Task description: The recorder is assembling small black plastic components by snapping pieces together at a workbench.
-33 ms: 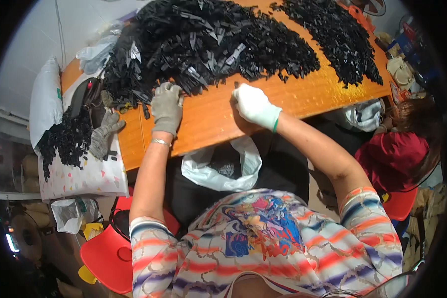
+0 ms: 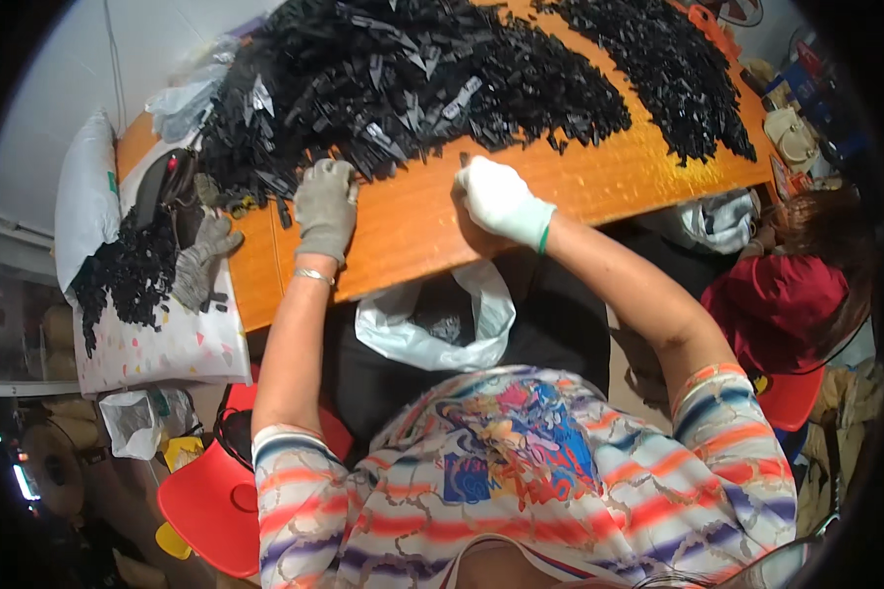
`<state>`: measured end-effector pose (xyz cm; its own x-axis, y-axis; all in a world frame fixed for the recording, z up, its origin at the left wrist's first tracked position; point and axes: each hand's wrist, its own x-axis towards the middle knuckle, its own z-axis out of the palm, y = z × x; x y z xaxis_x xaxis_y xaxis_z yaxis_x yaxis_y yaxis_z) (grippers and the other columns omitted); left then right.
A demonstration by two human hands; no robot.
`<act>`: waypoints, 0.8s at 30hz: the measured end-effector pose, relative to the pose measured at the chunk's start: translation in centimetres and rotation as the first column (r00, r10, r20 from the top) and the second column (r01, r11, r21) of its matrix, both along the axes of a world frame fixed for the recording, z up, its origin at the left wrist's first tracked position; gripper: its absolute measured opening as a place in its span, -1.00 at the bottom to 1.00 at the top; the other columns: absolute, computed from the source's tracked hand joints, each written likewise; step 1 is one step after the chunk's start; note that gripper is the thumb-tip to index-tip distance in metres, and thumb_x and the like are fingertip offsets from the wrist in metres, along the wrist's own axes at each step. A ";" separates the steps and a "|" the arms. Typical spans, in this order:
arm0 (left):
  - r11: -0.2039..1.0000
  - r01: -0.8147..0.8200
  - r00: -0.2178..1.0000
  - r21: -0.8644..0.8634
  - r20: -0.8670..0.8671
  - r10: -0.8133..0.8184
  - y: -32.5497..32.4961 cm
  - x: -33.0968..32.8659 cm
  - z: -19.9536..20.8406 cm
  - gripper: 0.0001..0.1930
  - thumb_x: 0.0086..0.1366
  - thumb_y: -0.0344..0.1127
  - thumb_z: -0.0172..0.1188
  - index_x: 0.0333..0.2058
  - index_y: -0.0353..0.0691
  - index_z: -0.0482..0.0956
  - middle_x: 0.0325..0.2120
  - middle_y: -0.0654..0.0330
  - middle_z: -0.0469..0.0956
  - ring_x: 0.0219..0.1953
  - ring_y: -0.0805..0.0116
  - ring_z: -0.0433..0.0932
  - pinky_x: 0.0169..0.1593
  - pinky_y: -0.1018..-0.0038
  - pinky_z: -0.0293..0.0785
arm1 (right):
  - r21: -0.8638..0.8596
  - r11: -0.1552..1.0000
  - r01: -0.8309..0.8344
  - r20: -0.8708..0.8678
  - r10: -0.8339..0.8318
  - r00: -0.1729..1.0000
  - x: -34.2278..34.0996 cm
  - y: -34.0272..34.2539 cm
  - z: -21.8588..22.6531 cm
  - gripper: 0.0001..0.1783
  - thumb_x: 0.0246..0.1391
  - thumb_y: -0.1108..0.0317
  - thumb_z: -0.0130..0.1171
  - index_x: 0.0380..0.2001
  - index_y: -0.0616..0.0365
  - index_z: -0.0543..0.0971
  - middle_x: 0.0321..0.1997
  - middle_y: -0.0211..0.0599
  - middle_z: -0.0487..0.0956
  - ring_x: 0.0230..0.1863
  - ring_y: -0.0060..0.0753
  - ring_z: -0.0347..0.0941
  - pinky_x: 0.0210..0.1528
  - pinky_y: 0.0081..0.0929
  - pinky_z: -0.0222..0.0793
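A large heap of small black plastic pieces covers the far side of the orange-brown wooden table. At the heap's near edge is my left hand in a grey glove, its fingers curled down and closed; what they hold, if anything, is hidden. To the right, just short of the heap, my right hand wears a white glove with a green cuff edge. Its fingers are bent into a pinch, and a small black plastic piece shows at their tips.
Under the table edge, an open white plastic bag sits at my lap. Left are a loose grey glove, more black pieces and a white sack. A second black heap lies far right, near a person in dark red.
The view has shifted very slightly. My hands keep nearly the same pose and place at the heap's edge.
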<state>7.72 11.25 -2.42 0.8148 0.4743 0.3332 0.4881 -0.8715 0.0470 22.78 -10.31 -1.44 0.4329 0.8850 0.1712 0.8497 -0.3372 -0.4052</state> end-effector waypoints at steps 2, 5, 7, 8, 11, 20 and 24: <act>0.999 0.017 1.000 0.036 -0.003 -0.017 0.0 -0.1 -0.6 -0.77 0.15 -0.22 0.22 -0.23 -0.08 0.46 -0.25 0.14 0.49 -0.11 0.12 0.48 -0.11 0.23 0.46 | -0.005 0.999 -0.035 -0.005 0.035 0.999 0.1 0.0 0.3 -0.88 -0.17 0.43 0.15 -0.49 0.12 0.64 -0.33 0.02 0.56 -0.25 0.10 0.52 -0.18 -0.20 0.46; 0.989 0.117 0.988 -0.094 0.115 -0.106 -0.3 -0.6 -0.2 -0.82 0.17 -0.38 0.20 -0.23 -0.23 0.51 -0.27 0.00 0.54 -0.16 -0.04 0.48 -0.08 0.19 0.43 | -0.018 1.000 -0.018 -0.116 0.016 0.993 0.4 -0.3 0.6 -0.88 -0.13 0.39 0.21 -0.45 0.06 0.67 -0.37 -0.07 0.58 -0.21 -0.01 0.53 -0.14 -0.25 0.45; 0.986 0.115 0.986 -0.119 0.133 -0.098 -0.3 -1.0 -0.1 -0.78 0.19 -0.34 0.16 -0.17 -0.20 0.49 -0.26 0.02 0.52 -0.14 -0.03 0.47 -0.09 0.14 0.42 | -0.070 0.997 -0.014 -0.193 0.001 0.981 0.4 -0.2 1.3 -0.88 -0.09 0.36 0.23 -0.44 0.11 0.66 -0.38 -0.11 0.61 -0.27 -0.12 0.57 -0.17 -0.32 0.47; 0.982 0.104 0.982 -0.155 0.169 -0.077 -0.9 -1.8 -0.2 -0.74 0.21 -0.35 0.15 -0.11 -0.21 0.48 -0.21 -0.01 0.52 -0.13 -0.07 0.47 -0.09 0.14 0.41 | -0.074 0.997 -0.020 -0.198 0.005 0.980 -0.1 -0.4 1.5 -0.88 -0.09 0.36 0.23 -0.44 0.11 0.66 -0.38 -0.11 0.61 -0.27 -0.12 0.57 -0.17 -0.32 0.47; 0.941 0.141 0.912 -0.308 0.411 -0.002 -3.6 -3.3 -0.3 -0.63 0.22 -0.45 0.11 0.03 -0.22 0.38 -0.20 0.00 0.50 -0.16 -0.03 0.47 -0.10 0.19 0.41 | 0.010 0.998 -0.056 -0.501 0.053 0.864 -1.3 -0.8 2.8 -0.83 0.00 0.34 0.17 -0.43 0.23 0.62 -0.47 -0.15 0.65 -0.46 -0.33 0.59 -0.32 -0.44 0.48; -0.060 0.635 0.694 -0.770 0.535 0.482 -9.5 -4.4 -1.4 -0.69 0.40 -0.38 -0.03 0.05 -0.38 0.29 -0.23 0.15 0.48 -0.36 0.50 0.46 -0.33 0.62 0.42 | 0.193 0.976 0.105 -0.560 0.022 0.828 -4.9 0.6 0.6 -0.73 0.13 0.28 0.17 -0.14 0.17 0.63 -0.27 -0.26 0.68 -0.26 -0.55 0.57 -0.14 -0.58 0.45; -0.257 0.701 0.676 -0.665 0.505 0.537 -9.9 -4.9 -0.5 -0.77 0.41 -0.36 -0.07 -0.01 -0.26 0.34 -0.28 0.20 0.46 -0.38 0.47 0.44 -0.32 0.62 0.39 | 0.192 0.967 0.168 -0.732 0.027 0.681 -6.3 0.8 2.5 -0.71 0.16 0.27 0.13 -0.14 0.20 0.64 -0.21 -0.25 0.68 -0.20 -0.58 0.56 -0.10 -0.59 0.43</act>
